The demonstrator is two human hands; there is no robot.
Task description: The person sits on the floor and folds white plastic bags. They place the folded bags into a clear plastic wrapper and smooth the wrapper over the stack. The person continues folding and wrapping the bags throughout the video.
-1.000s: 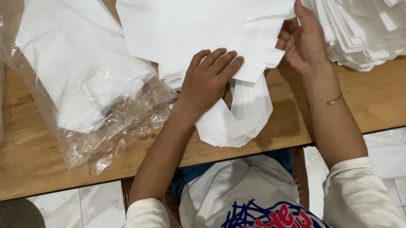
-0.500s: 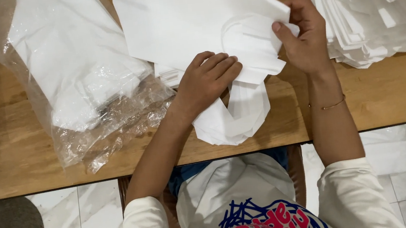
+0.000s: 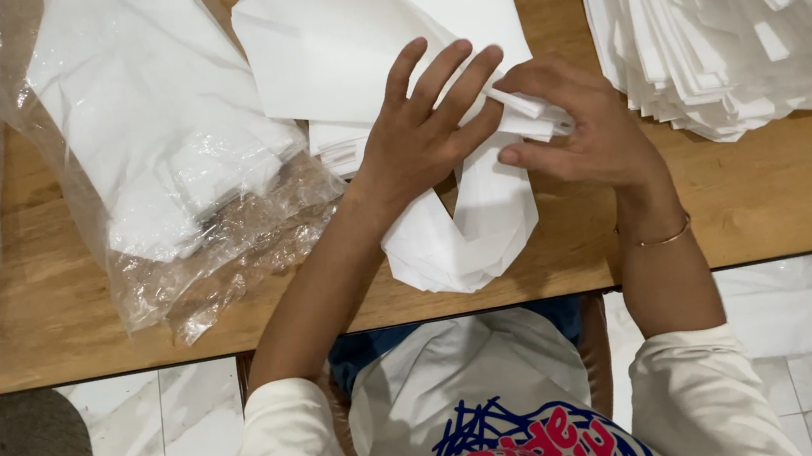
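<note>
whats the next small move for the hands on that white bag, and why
Probably press the folded strip flat. The left hand lies spread on the white bag, pinning it to the wooden table, while the right hand pinches a folded strip at the bag's lower edge. The looped handle hangs loose toward the table's edge, so the fold looks unfinished.
</note>
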